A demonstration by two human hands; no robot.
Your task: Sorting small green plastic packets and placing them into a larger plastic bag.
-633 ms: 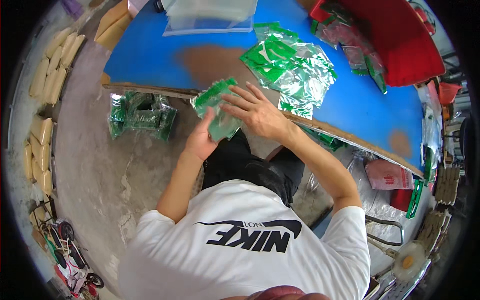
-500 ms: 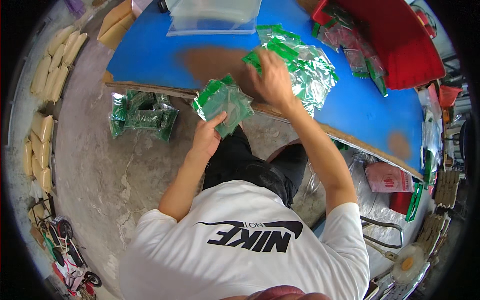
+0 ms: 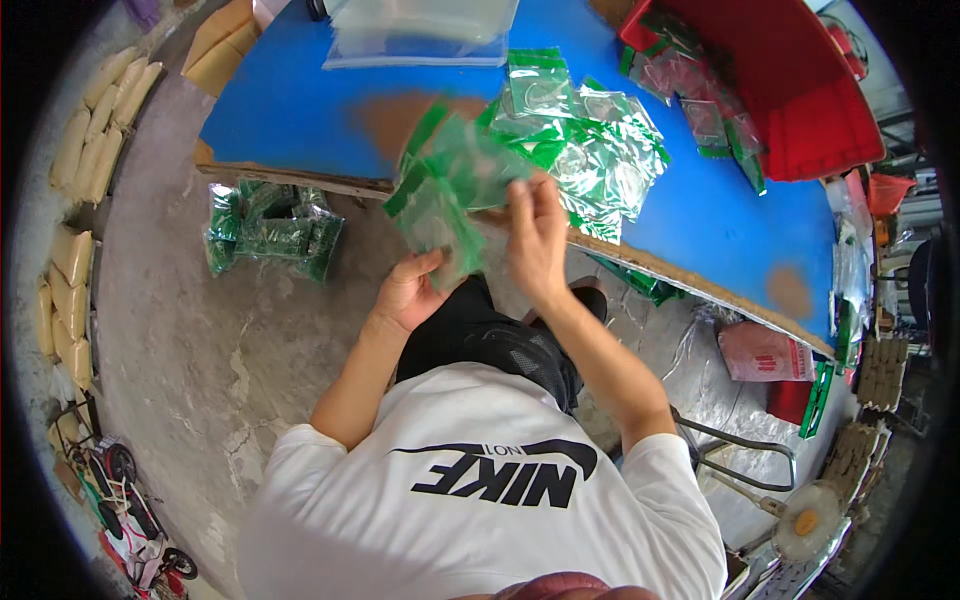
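Note:
My left hand (image 3: 408, 290) is closed on a stack of small clear plastic packets (image 3: 436, 222) with green edges, held just off the table's near edge. Between the thumb and fingers of my right hand (image 3: 537, 232) is the corner of another green-edged packet (image 3: 480, 165), blurred by motion and overlapping the stack. What lies inside the held packets is too smeared to make out. Beyond my right hand, a loose pile of similar packets (image 3: 600, 160) spreads over the blue table (image 3: 290, 110); thin ring-like shapes show through some of them.
A red bin (image 3: 800, 90) lies at the far right with more packets at its mouth. Large clear plastic bags (image 3: 420, 30) rest at the table's far side. Bundled green packets (image 3: 275, 235) sit on the floor at left. A metal-framed chair (image 3: 745, 455) and a fan (image 3: 810, 525) stand at lower right.
My right hand has come back from the pile toward my left hand, bringing a packet over the stack. My left hand stays almost in place.

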